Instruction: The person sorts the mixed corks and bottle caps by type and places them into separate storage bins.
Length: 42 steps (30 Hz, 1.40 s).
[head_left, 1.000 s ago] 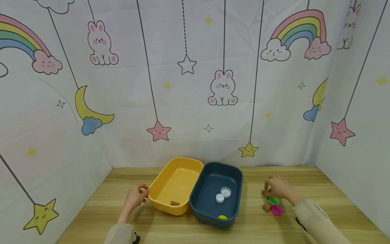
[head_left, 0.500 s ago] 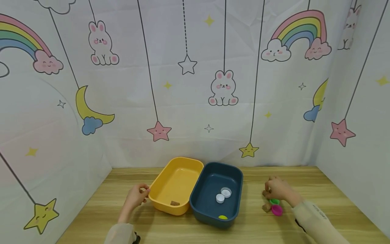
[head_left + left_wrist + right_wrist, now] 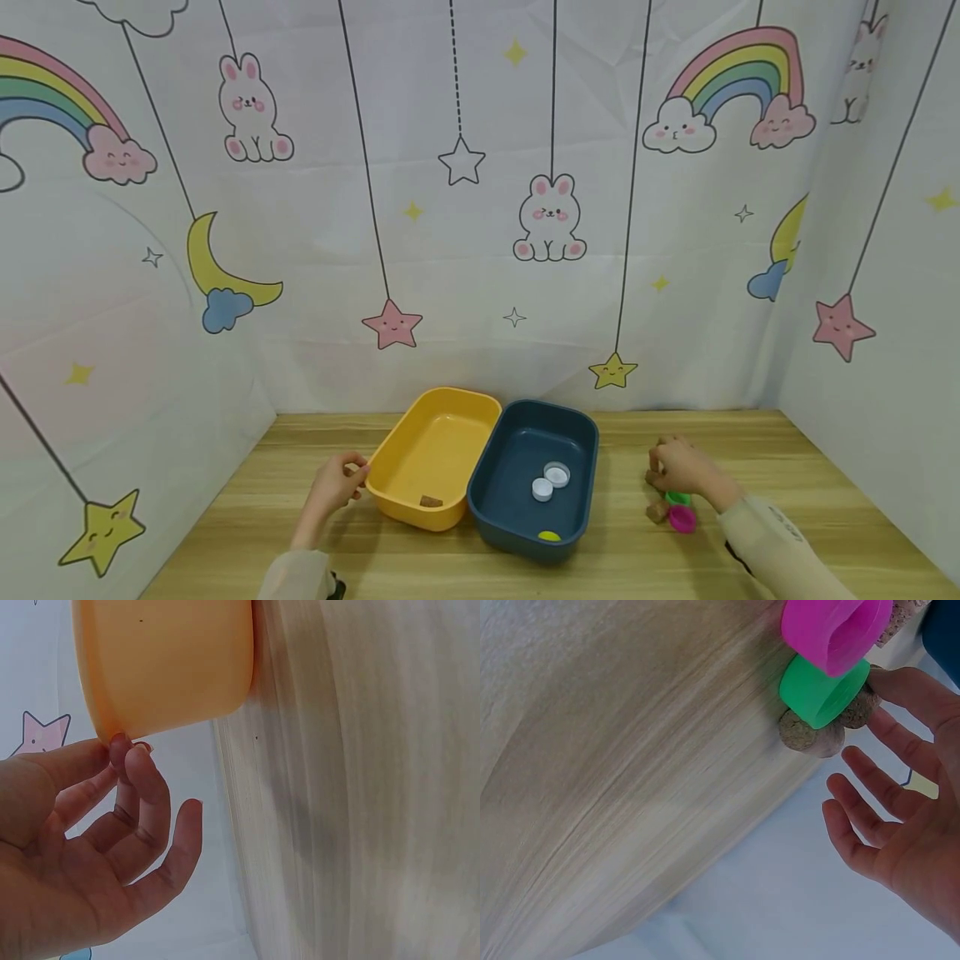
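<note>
At the left, my left hand (image 3: 337, 486) pinches the near-left rim of a yellow bin (image 3: 423, 454) between thumb and fingertips; the left wrist view shows the other fingers loosely bent below. My right hand (image 3: 684, 465) is low over a small group at the right. In the right wrist view its thumb and forefinger pinch a brown cork (image 3: 861, 709), with the other fingers spread apart. Right beside it lie a green bottle cap (image 3: 798, 691), a magenta bottle cap (image 3: 804, 628) and another cork (image 3: 799, 731). One more cork (image 3: 657, 511) lies nearer me.
A dark blue bin (image 3: 517, 454) stands against the yellow one, holding two white caps (image 3: 542, 489) and a yellow cap (image 3: 549, 537). In the yellow bin lies a cork (image 3: 431, 502). A printed cloth backdrop (image 3: 465, 250) rises behind the wooden table (image 3: 622, 567).
My right hand has shifted slightly toward me and now covers more of the green cap. The left hand stays at the yellow bin's rim.
</note>
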{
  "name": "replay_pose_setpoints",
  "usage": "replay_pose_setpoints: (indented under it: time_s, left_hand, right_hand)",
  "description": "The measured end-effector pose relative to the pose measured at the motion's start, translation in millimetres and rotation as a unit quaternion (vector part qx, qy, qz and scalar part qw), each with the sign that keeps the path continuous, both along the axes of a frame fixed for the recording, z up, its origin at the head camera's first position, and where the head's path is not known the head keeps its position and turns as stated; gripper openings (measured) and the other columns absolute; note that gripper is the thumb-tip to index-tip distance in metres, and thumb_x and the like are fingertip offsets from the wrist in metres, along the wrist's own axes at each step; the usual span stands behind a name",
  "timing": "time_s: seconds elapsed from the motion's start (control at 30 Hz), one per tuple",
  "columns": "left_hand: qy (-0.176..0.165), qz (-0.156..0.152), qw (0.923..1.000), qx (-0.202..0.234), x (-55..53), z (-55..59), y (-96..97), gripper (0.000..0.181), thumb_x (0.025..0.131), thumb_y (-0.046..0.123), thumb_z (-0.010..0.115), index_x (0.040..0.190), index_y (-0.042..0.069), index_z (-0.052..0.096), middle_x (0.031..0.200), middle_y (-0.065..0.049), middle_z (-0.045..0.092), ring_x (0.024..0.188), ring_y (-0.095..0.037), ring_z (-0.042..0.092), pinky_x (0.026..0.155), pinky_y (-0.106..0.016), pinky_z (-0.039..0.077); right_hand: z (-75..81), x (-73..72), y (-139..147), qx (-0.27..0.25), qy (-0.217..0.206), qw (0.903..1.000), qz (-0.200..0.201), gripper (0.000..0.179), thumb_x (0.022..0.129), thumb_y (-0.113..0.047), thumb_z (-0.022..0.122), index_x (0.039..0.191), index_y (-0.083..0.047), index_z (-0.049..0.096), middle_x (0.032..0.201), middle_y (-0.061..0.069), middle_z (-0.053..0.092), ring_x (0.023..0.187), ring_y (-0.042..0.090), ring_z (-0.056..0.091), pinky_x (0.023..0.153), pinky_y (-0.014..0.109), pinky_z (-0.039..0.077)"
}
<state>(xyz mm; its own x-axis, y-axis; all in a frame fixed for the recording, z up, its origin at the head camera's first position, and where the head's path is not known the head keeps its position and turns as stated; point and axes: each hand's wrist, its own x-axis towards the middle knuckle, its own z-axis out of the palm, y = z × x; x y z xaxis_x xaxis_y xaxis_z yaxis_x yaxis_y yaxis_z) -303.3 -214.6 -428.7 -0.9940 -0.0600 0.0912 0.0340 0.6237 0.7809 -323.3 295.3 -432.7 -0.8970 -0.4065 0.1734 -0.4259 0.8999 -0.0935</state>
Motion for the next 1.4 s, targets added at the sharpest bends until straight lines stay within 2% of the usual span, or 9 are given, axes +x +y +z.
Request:
replay_pose_setpoints:
  time_s: [0.4, 0.53, 0.7, 0.8, 0.93, 1.13, 1.4]
  left_hand:
    - [-0.002, -0.002, 1.0, 0.001, 0.2, -1.1, 0.3, 0.013, 0.086, 0.007, 0.052, 0.091, -0.004, 0.058, 0.064, -0.009, 0.06, 0.049, -0.016, 0.055, 0.041, -0.02, 0.035]
    - [0.0, -0.001, 1.0, 0.002, 0.5, -1.7, 0.1, 0.013, 0.085, 0.007, 0.052, 0.09, -0.004, 0.058, 0.065, -0.012, 0.061, 0.048, -0.015, 0.054, 0.041, -0.02, 0.035]
    - [-0.004, 0.001, 1.0, 0.001, 1.6, -1.8, -0.1, 0.013, 0.086, 0.007, 0.052, 0.09, -0.004, 0.058, 0.066, -0.013, 0.062, 0.048, -0.015, 0.053, 0.041, -0.02, 0.035]
    - [-0.004, 0.001, 1.0, -0.001, 2.0, -1.4, -0.1, 0.013, 0.086, 0.007, 0.052, 0.089, -0.004, 0.058, 0.066, -0.013, 0.061, 0.049, -0.015, 0.054, 0.041, -0.021, 0.036]
    - [-0.002, 0.001, 1.0, -0.007, 1.9, -1.0, -0.5, 0.012, 0.086, 0.007, 0.052, 0.088, -0.003, 0.058, 0.066, -0.012, 0.061, 0.049, -0.015, 0.054, 0.042, -0.022, 0.036]
    - [0.002, 0.0, 1.0, -0.005, 0.2, -0.8, -0.5, 0.012, 0.085, 0.007, 0.052, 0.088, -0.003, 0.058, 0.063, -0.009, 0.061, 0.048, -0.016, 0.054, 0.041, -0.02, 0.035]
    - [0.001, -0.002, 1.0, -0.002, -0.7, 0.1, 0.3, 0.013, 0.085, 0.008, 0.052, 0.088, -0.003, 0.058, 0.062, -0.006, 0.06, 0.049, -0.017, 0.055, 0.041, -0.02, 0.035]
  right_hand:
    - [4.7, -1.4, -0.2, -0.019, 0.019, 0.9996, 0.013, 0.01, 0.072, -0.016, 0.068, 0.068, -0.011, 0.06, 0.077, 0.002, 0.054, 0.07, 0.018, 0.046, 0.06, 0.034, 0.039]
    - [12.3, -3.2, -4.1, -0.023, 0.023, 0.9994, 0.01, 0.011, 0.075, -0.018, 0.068, 0.07, -0.012, 0.06, 0.083, 0.005, 0.057, 0.073, 0.019, 0.049, 0.063, 0.035, 0.041]
    - [25.4, -5.9, -11.1, -0.046, 0.017, 0.9987, 0.017, 0.01, 0.076, -0.016, 0.067, 0.072, -0.011, 0.06, 0.085, 0.006, 0.055, 0.072, 0.016, 0.047, 0.059, 0.029, 0.039]
    - [33.0, -7.3, -16.8, -0.056, 0.025, 0.9978, 0.025, 0.009, 0.075, -0.015, 0.067, 0.072, -0.011, 0.06, 0.086, 0.006, 0.056, 0.076, 0.018, 0.049, 0.067, 0.035, 0.042]
    - [41.1, -9.3, -26.7, -0.056, 0.044, 0.9968, 0.037, 0.009, 0.075, -0.015, 0.067, 0.071, -0.012, 0.059, 0.087, 0.005, 0.056, 0.082, 0.023, 0.05, 0.076, 0.043, 0.041]
    - [51.2, -10.3, -45.5, -0.052, 0.056, 0.9959, 0.049, 0.008, 0.074, -0.015, 0.068, 0.072, -0.013, 0.06, 0.088, 0.003, 0.056, 0.078, 0.018, 0.047, 0.069, 0.033, 0.039]
    - [61.0, -7.5, -69.8, -0.045, 0.07, 0.9944, 0.066, 0.011, 0.077, -0.021, 0.067, 0.073, -0.014, 0.059, 0.09, 0.003, 0.057, 0.08, 0.019, 0.049, 0.07, 0.034, 0.041]
